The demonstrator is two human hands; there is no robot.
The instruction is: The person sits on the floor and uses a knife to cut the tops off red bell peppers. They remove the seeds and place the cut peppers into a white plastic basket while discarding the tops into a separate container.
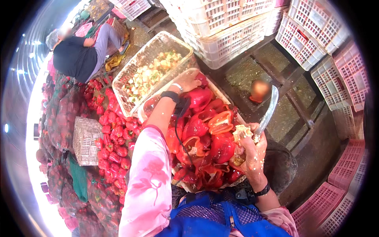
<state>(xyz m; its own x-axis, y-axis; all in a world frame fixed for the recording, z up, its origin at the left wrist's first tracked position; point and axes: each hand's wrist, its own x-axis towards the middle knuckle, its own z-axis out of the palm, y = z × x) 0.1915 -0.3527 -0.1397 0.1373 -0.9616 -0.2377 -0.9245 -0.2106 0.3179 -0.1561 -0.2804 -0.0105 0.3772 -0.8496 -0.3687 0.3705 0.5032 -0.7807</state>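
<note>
My right hand [255,152] grips a curved metal blade [270,109] that points up and away from me. The same hand also holds a pale, seedy pepper core [242,132] against the thumb. Loose seeds stick to the skin of this hand. My left hand [186,80] reaches over the far end of a crate [223,96] heaped with cut red peppers [195,126]. Its fingers touch a red pepper [202,80] there, but whether they grip it is hidden. A halved orange-red pepper [221,122] lies cut side up on the heap.
Beyond the heap stands a crate [120,102] of pepper cores [154,75]. Whole red peppers [115,148] and full mesh sacks [63,118] cover the floor to the left, near a seated person [78,54]. Stacked plastic crates [219,44] rise ahead and to the right.
</note>
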